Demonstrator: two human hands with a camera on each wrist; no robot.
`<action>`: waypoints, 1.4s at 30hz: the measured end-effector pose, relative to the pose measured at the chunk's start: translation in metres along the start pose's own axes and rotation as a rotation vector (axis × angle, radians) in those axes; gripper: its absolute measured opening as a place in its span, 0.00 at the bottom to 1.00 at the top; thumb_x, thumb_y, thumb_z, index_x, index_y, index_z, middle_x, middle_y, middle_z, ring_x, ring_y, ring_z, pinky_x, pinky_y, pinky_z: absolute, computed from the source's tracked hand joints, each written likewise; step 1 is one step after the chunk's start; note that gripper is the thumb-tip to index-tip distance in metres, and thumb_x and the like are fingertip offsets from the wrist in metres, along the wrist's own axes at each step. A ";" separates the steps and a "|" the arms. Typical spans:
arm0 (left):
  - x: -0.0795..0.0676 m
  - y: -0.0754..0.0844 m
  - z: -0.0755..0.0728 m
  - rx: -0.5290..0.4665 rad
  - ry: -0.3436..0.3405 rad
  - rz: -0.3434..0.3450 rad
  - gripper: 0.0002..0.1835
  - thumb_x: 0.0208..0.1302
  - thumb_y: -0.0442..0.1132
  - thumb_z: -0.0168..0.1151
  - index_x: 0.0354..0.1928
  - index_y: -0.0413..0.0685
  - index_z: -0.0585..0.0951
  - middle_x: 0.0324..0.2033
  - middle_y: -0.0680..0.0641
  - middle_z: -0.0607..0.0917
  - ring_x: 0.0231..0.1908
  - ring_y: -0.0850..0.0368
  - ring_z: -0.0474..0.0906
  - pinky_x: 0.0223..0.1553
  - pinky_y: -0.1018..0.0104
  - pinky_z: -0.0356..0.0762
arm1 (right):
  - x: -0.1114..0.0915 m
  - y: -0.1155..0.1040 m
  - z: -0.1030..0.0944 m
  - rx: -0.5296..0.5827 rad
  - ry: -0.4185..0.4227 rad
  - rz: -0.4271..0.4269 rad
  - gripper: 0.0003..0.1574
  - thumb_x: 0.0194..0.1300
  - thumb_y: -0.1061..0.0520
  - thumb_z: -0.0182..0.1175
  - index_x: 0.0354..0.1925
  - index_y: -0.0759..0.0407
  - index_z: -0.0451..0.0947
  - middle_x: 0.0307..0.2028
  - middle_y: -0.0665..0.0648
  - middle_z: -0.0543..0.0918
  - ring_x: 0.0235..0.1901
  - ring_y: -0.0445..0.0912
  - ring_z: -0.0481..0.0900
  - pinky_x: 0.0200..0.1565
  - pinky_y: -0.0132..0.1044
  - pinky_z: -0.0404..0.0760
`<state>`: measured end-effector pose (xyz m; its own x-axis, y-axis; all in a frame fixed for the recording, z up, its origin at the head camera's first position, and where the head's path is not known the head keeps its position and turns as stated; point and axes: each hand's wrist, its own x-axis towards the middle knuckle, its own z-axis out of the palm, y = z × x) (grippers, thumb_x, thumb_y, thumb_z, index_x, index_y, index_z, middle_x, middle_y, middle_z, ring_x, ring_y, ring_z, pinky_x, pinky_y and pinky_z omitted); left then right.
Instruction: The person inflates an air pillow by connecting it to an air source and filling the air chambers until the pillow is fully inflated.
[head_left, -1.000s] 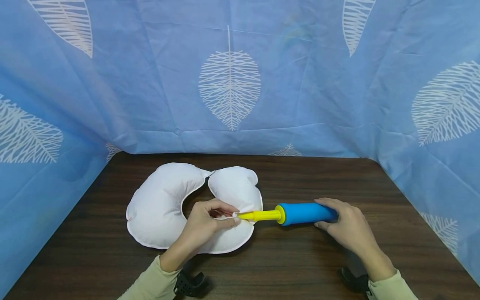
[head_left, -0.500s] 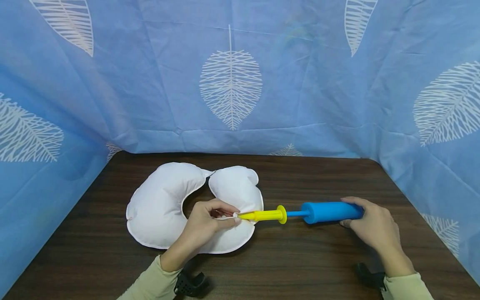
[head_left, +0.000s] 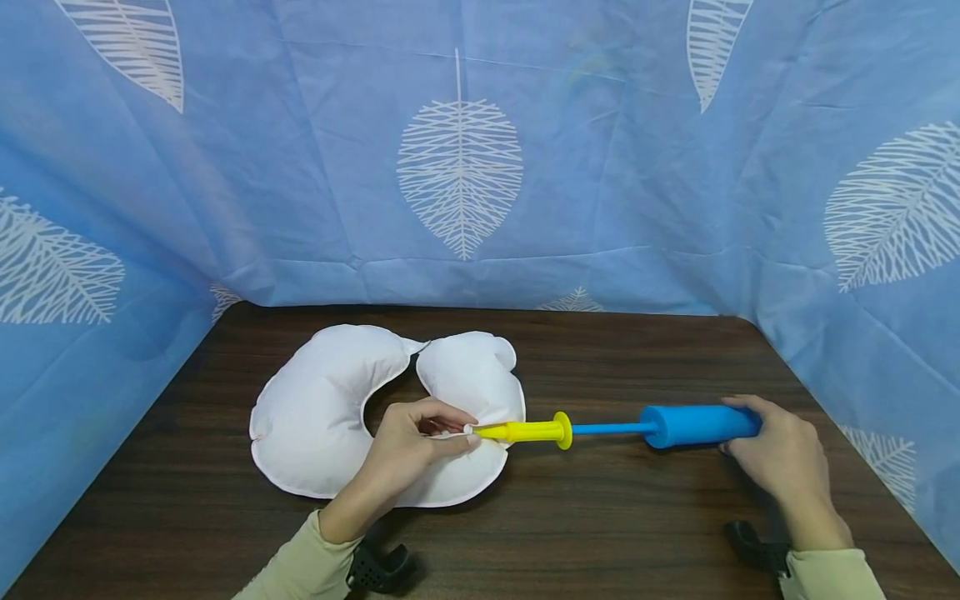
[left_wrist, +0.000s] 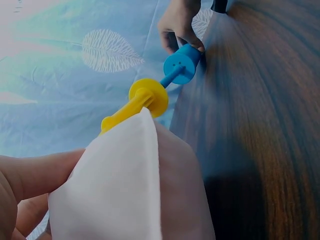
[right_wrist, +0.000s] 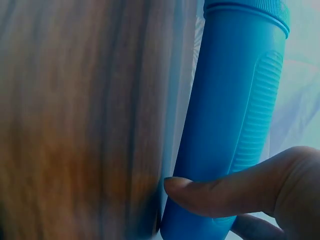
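A white inflatable neck pillow [head_left: 307, 417] lies on the dark wooden table, plump and curved into a ring. At its right lobe my left hand [head_left: 408, 442] pinches the small white valve [head_left: 469, 429], where the tip of a hand pump's yellow nozzle end [head_left: 528, 431] meets it. A thin blue rod [head_left: 611, 429] joins that yellow part to the blue pump barrel [head_left: 693, 426], which is drawn well out. My right hand [head_left: 783, 458] grips the barrel's far end, with the thumb [right_wrist: 220, 197] across it in the right wrist view. White fabric [left_wrist: 120, 185] hides the nozzle tip in the left wrist view.
The brown wood-grain table [head_left: 600, 533] extends around the pillow and pump. Blue curtains with white leaf prints [head_left: 460, 179] hang behind it and on both sides. Black wrist straps [head_left: 382, 568] sit at both sleeves.
My right hand has drawn the blue barrel to the right, away from the yellow part, baring a growing length of blue rod. My left hand and the pillow stay in place.
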<state>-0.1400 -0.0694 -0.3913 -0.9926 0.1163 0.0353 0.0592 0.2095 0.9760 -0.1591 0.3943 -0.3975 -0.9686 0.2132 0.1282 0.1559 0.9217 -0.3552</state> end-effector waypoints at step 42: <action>-0.001 -0.001 0.001 0.004 -0.017 0.028 0.09 0.54 0.33 0.82 0.38 0.49 0.95 0.35 0.48 0.94 0.36 0.60 0.85 0.40 0.71 0.79 | -0.025 -0.076 0.024 0.097 -0.097 -0.281 0.40 0.55 0.55 0.83 0.66 0.54 0.84 0.65 0.74 0.83 0.59 0.77 0.81 0.52 0.72 0.80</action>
<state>-0.1393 -0.0689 -0.3922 -0.9886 0.1382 0.0594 0.0879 0.2098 0.9738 -0.1517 0.3118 -0.3958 -0.9857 -0.0820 0.1471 -0.1358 0.9038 -0.4058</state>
